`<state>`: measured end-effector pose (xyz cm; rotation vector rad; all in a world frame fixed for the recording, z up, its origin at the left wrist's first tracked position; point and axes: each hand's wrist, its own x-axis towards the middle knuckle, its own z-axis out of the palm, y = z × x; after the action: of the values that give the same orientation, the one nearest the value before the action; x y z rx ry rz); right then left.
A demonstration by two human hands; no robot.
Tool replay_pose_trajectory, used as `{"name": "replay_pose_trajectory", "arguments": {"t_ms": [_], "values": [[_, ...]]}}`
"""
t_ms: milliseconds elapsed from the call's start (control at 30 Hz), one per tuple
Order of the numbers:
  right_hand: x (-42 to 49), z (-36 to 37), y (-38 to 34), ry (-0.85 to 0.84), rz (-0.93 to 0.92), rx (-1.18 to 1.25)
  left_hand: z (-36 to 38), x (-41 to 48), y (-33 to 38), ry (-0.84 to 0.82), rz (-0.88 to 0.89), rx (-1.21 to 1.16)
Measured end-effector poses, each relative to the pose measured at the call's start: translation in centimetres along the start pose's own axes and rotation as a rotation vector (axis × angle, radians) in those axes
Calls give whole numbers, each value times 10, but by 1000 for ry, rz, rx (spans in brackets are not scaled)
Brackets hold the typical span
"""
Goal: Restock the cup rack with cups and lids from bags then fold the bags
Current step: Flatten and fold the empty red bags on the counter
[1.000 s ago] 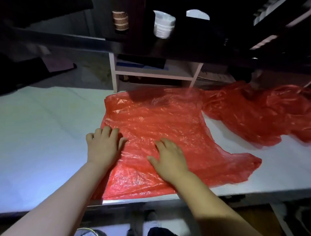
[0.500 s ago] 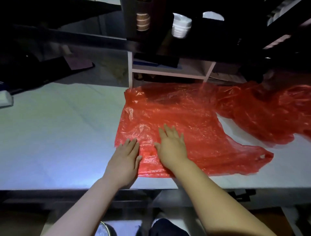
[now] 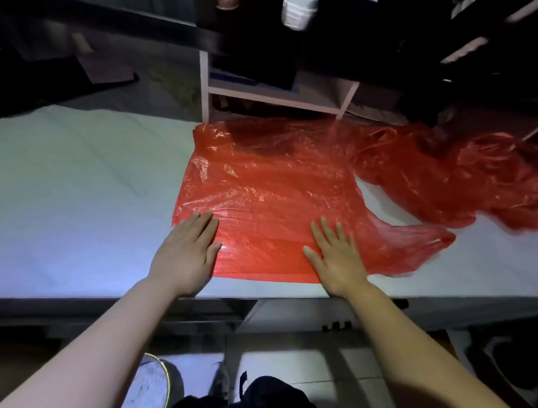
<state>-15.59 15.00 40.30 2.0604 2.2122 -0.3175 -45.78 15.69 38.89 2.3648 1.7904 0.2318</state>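
Since the earlier picture both hands had slid apart along the near edge of the bag; before, they lay side by side, almost touching. Closest to the camera I saw dark shoes (image 3: 219,381) on the floor, below the table edge. Above them the left hand (image 3: 186,256) lay flat, fingers straight and close together, holding nothing. Its palm was on the white table (image 3: 72,189) and its fingertips reached over the near left corner of the red bag (image 3: 267,186). The right hand (image 3: 334,259) was also flat and unclenched, with fingers a little spread. It pressed on the bag near its front edge, to the right of the middle. Between the two hands the bag looked smooth, with a darker strip along the near edge. The bag itself lay spread flat on the table, and its handle loop (image 3: 422,241) pointed to the right, past the right hand. Farther right, a second red bag (image 3: 454,174) lay crumpled on the table. It met the flat bag at the far right corner, but I could not tell if they overlapped. Behind the flat bag stood a pale shelf unit (image 3: 279,97). At the top edge, in the dark, I could see a stack of white cups (image 3: 298,14) and part of a brown stack (image 3: 225,3), cut by the frame.
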Motion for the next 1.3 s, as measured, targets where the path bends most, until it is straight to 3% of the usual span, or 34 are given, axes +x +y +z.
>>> {"name": "replay_pose_trajectory", "arguments": {"t_ms": [233,400,533,600,700,800,933,1067,1200,1300], "values": [[-23,-10,96,-21,207,1,-3,0,3,-29,-30,28],[-29,-19,112,-14,234,-17,-6,-4,11,13,-45,7],[-31,-26,83,208,134,-14,-7,-10,20,107,2,52],[-35,-29,63,233,14,54,-9,-15,29,169,-4,83],[-44,-25,37,116,-192,101,-10,-31,47,218,-70,118],[-52,-13,29,-39,-330,62,-10,-48,57,67,-80,73],[-58,-7,41,-57,-363,-60,-10,-68,50,-73,-2,44],[-60,-17,51,-29,-353,-70,-11,-85,43,-26,79,-109],[-60,-36,55,-62,-366,69,-27,-92,50,107,-92,-288],[-57,-61,57,-60,-320,227,-37,-88,52,109,-216,-398]]}}
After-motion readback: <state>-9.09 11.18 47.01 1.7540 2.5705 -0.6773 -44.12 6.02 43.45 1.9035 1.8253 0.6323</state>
